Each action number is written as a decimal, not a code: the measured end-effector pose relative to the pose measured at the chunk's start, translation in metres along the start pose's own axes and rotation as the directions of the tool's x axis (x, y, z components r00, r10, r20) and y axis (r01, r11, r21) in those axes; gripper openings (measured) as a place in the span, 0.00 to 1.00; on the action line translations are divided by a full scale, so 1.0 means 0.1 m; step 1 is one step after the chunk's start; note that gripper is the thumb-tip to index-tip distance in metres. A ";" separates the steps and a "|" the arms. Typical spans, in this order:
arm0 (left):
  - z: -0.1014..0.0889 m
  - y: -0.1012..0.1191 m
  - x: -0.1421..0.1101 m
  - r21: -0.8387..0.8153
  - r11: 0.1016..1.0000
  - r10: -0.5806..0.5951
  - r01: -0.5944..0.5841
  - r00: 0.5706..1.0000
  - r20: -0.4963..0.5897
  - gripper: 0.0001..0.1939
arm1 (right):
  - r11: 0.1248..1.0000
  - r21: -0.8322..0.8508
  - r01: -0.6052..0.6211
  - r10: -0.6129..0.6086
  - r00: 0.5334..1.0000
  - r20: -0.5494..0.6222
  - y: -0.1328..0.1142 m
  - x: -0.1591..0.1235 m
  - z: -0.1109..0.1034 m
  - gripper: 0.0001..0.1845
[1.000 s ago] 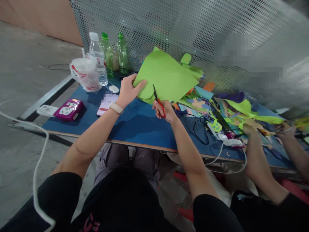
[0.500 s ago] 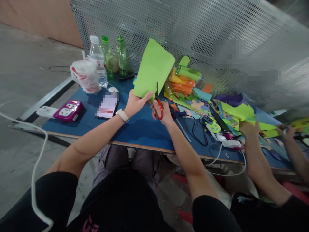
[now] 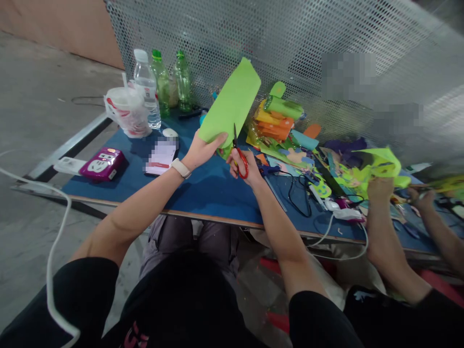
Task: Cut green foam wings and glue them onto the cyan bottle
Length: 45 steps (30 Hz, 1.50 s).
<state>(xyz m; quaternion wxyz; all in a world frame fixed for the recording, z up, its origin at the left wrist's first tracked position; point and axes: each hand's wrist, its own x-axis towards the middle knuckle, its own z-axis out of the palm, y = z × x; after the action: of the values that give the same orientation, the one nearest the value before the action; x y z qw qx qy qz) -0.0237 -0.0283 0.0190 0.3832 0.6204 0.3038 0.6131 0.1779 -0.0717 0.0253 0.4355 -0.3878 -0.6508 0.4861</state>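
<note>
Left hand (image 3: 207,151) grips a green sheet (image 3: 232,101) near its lower edge, thumb on top; sheet slants up above the tabletop (image 3: 213,193), presumably to offer its right side to the blades. Right hand (image 3: 253,170) closed round the scissors (image 3: 247,168), blades pointing up and away, probably so the wrist needn't twist. Blades overlap the sheet's lower right in view; contact unclear. Phone (image 3: 161,157) lies left of the sheet, cup (image 3: 126,108) and water bottle (image 3: 147,87) beyond, likely out of the elbows' way.
</note>
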 end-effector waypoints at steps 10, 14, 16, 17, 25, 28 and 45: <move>0.05 0.02 0.02 0.014 1.000 0.018 -0.018 0.999 -0.045 0.38 | 0.998 -0.026 -0.050 0.049 0.999 -0.008 0.03 0.01 0.00 0.44; -0.03 0.02 0.05 0.040 0.999 0.007 -0.008 1.000 0.016 0.35 | 0.999 -0.027 -0.042 0.042 0.999 0.009 -0.04 -0.01 -0.02 0.45; -0.05 0.02 0.06 0.059 0.998 -0.010 0.008 0.999 0.040 0.34 | 0.998 -0.039 -0.049 0.050 0.999 0.013 -0.07 -0.02 -0.02 0.45; -0.06 0.03 0.06 0.062 0.998 -0.014 0.012 0.999 0.035 0.33 | 0.997 -0.049 -0.055 0.055 0.998 0.014 -0.07 -0.02 -0.02 0.45; -0.02 0.03 0.06 0.013 1.000 0.018 -0.017 0.995 -0.096 0.36 | 0.990 -0.090 -0.106 0.106 0.994 0.000 -0.02 0.00 -0.03 0.42; -0.04 0.03 0.07 0.013 1.000 -0.009 0.009 0.998 -0.054 0.35 | 0.991 -0.078 -0.108 0.107 0.994 -0.014 -0.02 0.01 -0.01 0.43; -0.07 -0.01 0.11 0.078 0.997 -0.008 0.012 0.999 -0.041 0.33 | 0.994 -0.057 -0.096 0.095 0.995 -0.019 0.02 0.01 -0.01 0.44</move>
<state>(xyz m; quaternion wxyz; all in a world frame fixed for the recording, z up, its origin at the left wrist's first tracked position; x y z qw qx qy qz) -0.0296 -0.0179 0.0230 0.3555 0.6207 0.3383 0.6115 0.1784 -0.0699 0.0240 0.4055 -0.4350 -0.6417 0.4843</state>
